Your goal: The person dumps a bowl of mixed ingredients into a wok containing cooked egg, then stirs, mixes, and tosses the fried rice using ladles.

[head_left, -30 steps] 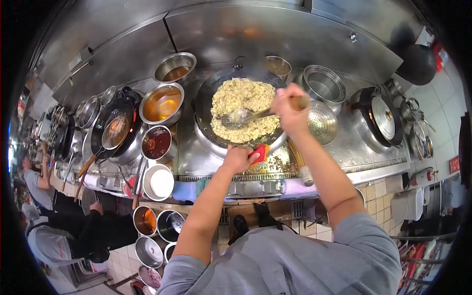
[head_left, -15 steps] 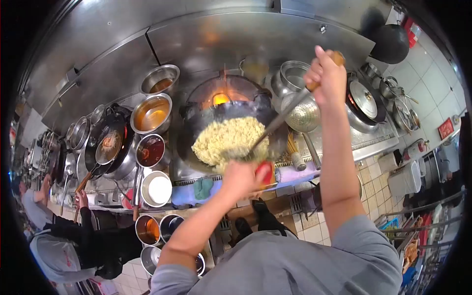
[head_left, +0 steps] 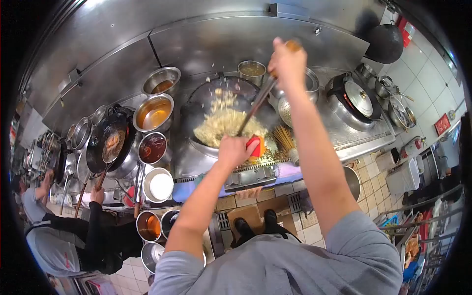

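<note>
My left hand (head_left: 236,151) is closed at the near rim of a large wok (head_left: 194,140), with a red and orange cloth (head_left: 255,148) at its fingers. The wok's handle is hidden under the hand. Pale fried rice (head_left: 223,125) fills the wok's near side, and a stream of grains hangs in the air above it. High on the right, my right hand (head_left: 289,64) grips the wooden end of a long-handled metal wok utensil (head_left: 258,101). Its shaft slants down to the rice beside my left hand; its head is hidden.
Bowls of oil (head_left: 154,113) and dark red sauce (head_left: 152,148) stand left of the wok. A perforated strainer (head_left: 285,109) and a bamboo brush (head_left: 284,140) lie right. A co-worker (head_left: 64,241) handles another wok (head_left: 101,132) at far left.
The rice has gone from a heap in the tilted wok to partly airborne. My right hand has moved left with the utensil. The flame behind the wok is now out of sight.
</note>
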The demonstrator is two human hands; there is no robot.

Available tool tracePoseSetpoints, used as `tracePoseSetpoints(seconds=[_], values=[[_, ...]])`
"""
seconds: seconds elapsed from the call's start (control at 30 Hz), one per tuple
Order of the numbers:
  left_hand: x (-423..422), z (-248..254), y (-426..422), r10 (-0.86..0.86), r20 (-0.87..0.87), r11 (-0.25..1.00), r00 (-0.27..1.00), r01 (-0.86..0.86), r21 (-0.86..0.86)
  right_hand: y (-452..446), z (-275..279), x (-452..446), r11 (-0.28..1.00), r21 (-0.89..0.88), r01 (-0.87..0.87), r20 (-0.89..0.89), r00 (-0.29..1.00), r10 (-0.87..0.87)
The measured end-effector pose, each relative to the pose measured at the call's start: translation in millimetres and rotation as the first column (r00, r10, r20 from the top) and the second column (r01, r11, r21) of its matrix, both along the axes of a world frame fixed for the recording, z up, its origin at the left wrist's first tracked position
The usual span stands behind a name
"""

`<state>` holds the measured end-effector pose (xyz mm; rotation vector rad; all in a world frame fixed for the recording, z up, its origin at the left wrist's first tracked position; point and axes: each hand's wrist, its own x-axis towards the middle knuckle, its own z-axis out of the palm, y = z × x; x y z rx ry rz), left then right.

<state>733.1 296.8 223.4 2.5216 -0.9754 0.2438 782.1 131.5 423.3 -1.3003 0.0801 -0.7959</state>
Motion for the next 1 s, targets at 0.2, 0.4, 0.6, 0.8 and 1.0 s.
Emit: tracePoseSetpoints(seconds=[0.2,0.4,0.6,0.8,1.0], values=[[-85,-86,8,0.054,-0.036,0.987,0.998,-0.048,0.156,-12,-61,-11,0.991,0.111,-0.076,0.247,0.968,0.047],[-7,24,3,-0.005,-0.063,0.999,0.998,0.008,0.046,-4,-11,-27,0.992,0.11,-0.067,0.074,0.995,0.059],[-77,-100,9,0.067,-0.053,0.984,0.996,-0.057,0.171,-8,-76,-22,0.992,0.122,-0.032,0.229,0.973,0.004],[-2,51,0,0.013,0.055,1.0,0.998,-0.013,0.009,-6,2,-58,0.987,0.129,-0.101,0.196,0.978,0.074],[-75,-116,-2,0.058,0.006,0.981,0.998,-0.058,0.185,-1,-86,-21,0.989,0.144,-0.026,0.257,0.966,-0.012]])
